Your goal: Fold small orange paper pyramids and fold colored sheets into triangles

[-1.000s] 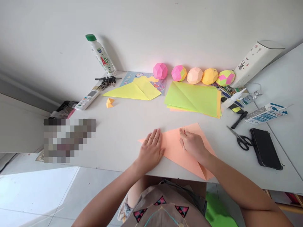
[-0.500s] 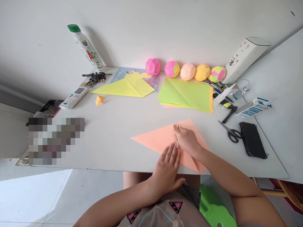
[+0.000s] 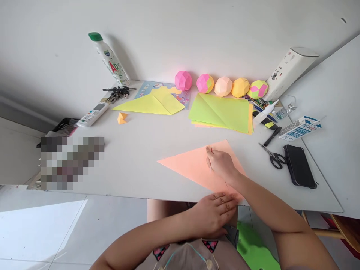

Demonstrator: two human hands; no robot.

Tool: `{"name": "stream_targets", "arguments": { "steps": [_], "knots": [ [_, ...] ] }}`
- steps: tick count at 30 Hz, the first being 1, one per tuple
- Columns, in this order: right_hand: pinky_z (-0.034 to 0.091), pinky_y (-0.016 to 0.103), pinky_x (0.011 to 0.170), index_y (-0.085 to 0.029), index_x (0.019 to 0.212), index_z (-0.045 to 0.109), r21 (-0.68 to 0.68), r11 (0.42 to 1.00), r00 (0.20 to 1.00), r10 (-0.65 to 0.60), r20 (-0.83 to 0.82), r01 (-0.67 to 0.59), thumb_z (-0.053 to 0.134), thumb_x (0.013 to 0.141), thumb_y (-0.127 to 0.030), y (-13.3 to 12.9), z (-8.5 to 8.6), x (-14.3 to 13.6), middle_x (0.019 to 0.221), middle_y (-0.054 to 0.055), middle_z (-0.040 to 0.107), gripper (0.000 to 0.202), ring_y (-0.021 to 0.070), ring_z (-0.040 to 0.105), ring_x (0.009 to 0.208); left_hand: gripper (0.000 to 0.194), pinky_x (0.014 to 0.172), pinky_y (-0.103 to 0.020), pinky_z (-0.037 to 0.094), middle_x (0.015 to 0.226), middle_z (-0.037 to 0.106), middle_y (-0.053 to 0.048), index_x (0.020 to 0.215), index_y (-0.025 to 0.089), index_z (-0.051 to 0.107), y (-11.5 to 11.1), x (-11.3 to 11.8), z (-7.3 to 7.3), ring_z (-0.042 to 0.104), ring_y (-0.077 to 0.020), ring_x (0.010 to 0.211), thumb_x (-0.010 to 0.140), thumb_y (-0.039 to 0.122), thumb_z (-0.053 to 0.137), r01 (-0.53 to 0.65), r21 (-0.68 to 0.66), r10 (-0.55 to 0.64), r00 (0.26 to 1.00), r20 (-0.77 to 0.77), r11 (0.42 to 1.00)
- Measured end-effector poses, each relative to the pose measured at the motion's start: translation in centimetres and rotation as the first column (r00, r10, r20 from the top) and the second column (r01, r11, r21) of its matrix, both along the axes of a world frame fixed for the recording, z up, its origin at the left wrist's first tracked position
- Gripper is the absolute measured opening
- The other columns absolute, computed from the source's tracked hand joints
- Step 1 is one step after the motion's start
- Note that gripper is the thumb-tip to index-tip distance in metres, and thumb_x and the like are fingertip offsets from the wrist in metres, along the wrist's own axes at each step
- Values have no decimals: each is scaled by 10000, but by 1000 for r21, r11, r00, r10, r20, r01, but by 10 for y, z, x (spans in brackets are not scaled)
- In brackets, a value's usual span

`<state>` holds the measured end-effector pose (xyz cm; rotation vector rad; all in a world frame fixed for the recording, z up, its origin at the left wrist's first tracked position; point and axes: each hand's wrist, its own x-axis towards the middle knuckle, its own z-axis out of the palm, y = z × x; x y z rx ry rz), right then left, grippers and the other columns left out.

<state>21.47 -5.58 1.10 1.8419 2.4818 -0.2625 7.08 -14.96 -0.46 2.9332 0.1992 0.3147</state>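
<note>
A folded peach paper (image 3: 185, 161) lies near the table's front edge, its long point toward the left. My right hand (image 3: 221, 162) rests on its upper part with the fingers curled round a thin pen-like thing, of which only small bits show. Over the paper's lower corner, at the table edge, lies my left hand (image 3: 215, 212), palm down with fingers stretched out and nothing held. That corner is partly hidden under the left fingers.
Green and yellow sheets (image 3: 219, 112) lie behind the peach paper, with several paper balls (image 3: 223, 86) along the wall. Scissors (image 3: 274, 156) and a black phone (image 3: 300, 166) are on the right. A yellow folded sheet (image 3: 152, 103) and a remote (image 3: 92, 114) lie toward the left.
My left hand has slid right and down, from the paper's middle to its lower corner. The right hand has stayed nearly in place. The view has shifted slightly.
</note>
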Motion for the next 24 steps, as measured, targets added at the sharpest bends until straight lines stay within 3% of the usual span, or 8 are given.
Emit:
{"name": "stream_targets", "arguments": {
  "steps": [5, 11, 13, 16, 19, 20, 23, 24],
  "knots": [
    [293, 248, 483, -33, 1356, 470, -25, 1000, 1000, -7, -28, 6, 421, 822, -33, 1, 2, 2, 706, 47, 693, 536, 142, 575, 599, 765, 1165, -421, 235, 1514, 311, -219, 1432, -13, 325, 9, -39, -1, 279, -321, 1416, 953, 584, 330, -392, -44, 390, 920, -34, 919],
    [304, 238, 484, -31, 1354, 467, -57, 998, 997, 1, -79, -6, 392, 776, 16, 0, 2, 2, 658, 1, 671, 584, 128, 567, 587, 886, 1121, -521, 291, 1477, 317, -304, 1398, -62, 362, 37, -115, -16, 222, -384, 1425, 929, 667, 179, -765, 110, 772, 635, -31, 634],
    [302, 238, 480, -31, 1349, 473, -57, 998, 997, 1, -83, -5, 395, 736, 29, 0, 2, 2, 664, -2, 675, 620, 130, 565, 593, 849, 1114, -524, 308, 1473, 341, -286, 1395, -38, 387, 44, -131, -20, 277, -376, 1408, 942, 643, 162, -803, 150, 815, 578, -38, 576],
    [306, 236, 477, -28, 1353, 468, -53, 999, 996, -6, -86, 1, 390, 705, 42, 0, 1, 2, 667, -1, 680, 656, 133, 574, 602, 849, 1097, -580, 307, 1427, 395, -314, 1352, -69, 435, 53, -137, -18, 326, -411, 1376, 948, 624, 156, -872, 182, 886, 464, 8, 455],
    [316, 233, 471, -46, 1365, 460, -49, 999, 996, -6, -85, 2, 384, 730, 37, 0, 0, 1, 646, -7, 678, 645, 135, 588, 603, 785, 1074, -652, 291, 1410, 376, -365, 1302, -109, 460, 65, -116, -7, 265, -465, 1384, 960, 566, 250, -938, 154, 933, 331, 140, 310],
    [319, 234, 469, -52, 1367, 462, -47, 999, 997, -4, -80, 0, 384, 746, 29, 0, -1, 1, 632, -8, 675, 631, 137, 590, 598, 721, 1087, -634, 293, 1430, 351, -359, 1294, -107, 465, 71, -105, -3, 245, -459, 1394, 967, 515, 306, -921, 135, 911, 384, 151, 365],
    [332, 246, 476, -39, 1360, 478, -24, 1000, 999, -2, -44, 1, 408, 781, -1, 0, 0, 1, 618, 14, 672, 585, 156, 595, 597, 469, 1125, -507, 337, 1461, 383, -259, 1309, -27, 474, 92, -67, 7, 275, -349, 1415, 990, 281, 321, -656, 75, 651, 754, 86, 751],
    [335, 252, 481, -29, 1351, 490, -13, 1000, 1000, -5, -27, 5, 422, 785, -9, 0, 1, 1, 635, 32, 678, 570, 165, 598, 602, 429, 1138, -463, 337, 1462, 416, -199, 1320, 29, 482, 99, -56, 7, 294, -296, 1416, 988, 227, 296, -585, 72, 581, 811, 70, 808]
  ]
}}
